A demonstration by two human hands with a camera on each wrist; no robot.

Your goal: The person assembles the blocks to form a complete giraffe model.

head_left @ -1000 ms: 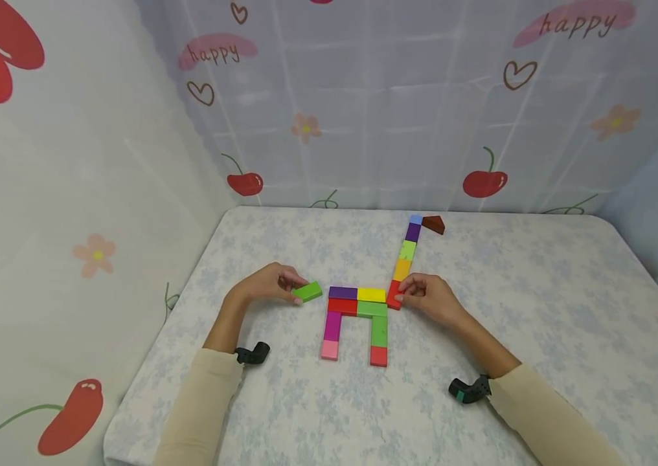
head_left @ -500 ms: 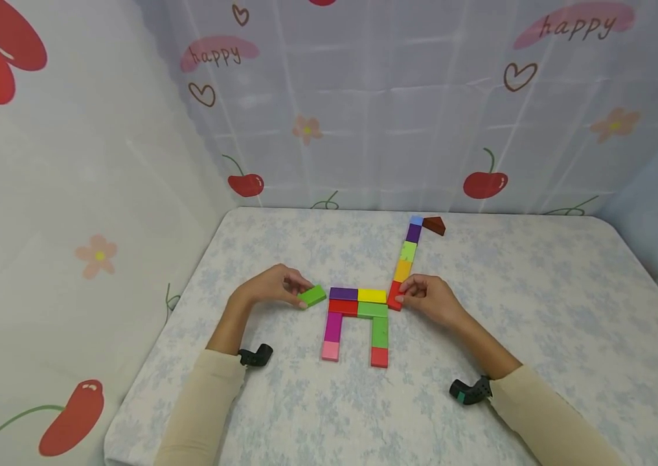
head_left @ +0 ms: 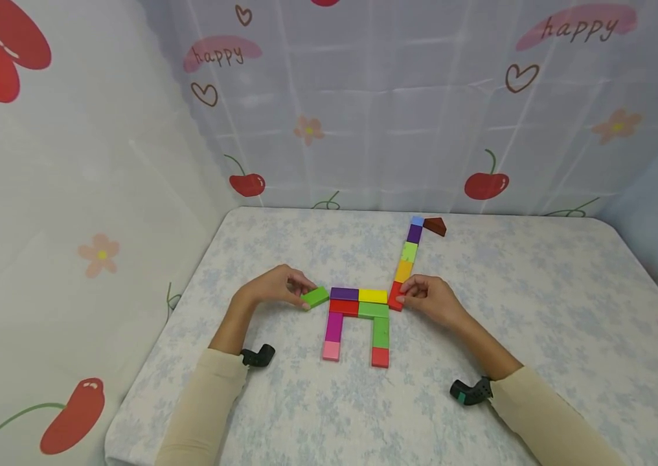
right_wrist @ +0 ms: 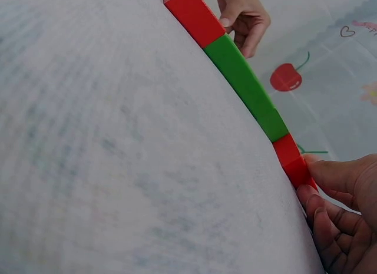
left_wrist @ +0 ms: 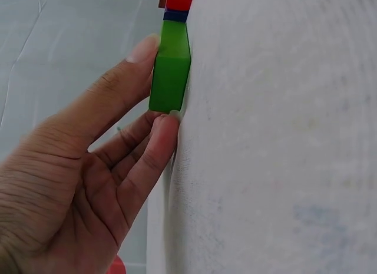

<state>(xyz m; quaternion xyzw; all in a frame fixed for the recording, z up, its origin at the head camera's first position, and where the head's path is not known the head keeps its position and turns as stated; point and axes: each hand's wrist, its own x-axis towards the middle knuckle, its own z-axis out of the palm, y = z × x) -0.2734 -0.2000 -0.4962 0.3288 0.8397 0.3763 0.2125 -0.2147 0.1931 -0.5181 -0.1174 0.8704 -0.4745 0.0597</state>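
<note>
My left hand [head_left: 273, 285] pinches a light green block [head_left: 315, 297] between thumb and fingers. In the left wrist view this green block [left_wrist: 171, 71] lies low against the cloth. Its far corner meets or nearly meets the left end of the purple block [head_left: 344, 294]. With thumb and fingertips, my right hand [head_left: 435, 299] grips the red block [head_left: 396, 300] at the bottom of a slanting column. The right wrist view shows that red block [right_wrist: 293, 162] touching or almost touching a green block [right_wrist: 250, 88]. A yellow block [head_left: 372, 296] lies beside the purple one.
Above the red block, the column runs through orange [head_left: 403, 272], light green and dark purple to light blue [head_left: 417, 221]. A brown wedge [head_left: 435, 226] touches its top. Two block legs, magenta-pink [head_left: 333, 327] and green-red [head_left: 381, 332], extend toward me. Patterned cloth [head_left: 539, 310] covers the table.
My left hand has carried the light green block a little to the right, up to the purple block's end. My right hand stays at the red block.
</note>
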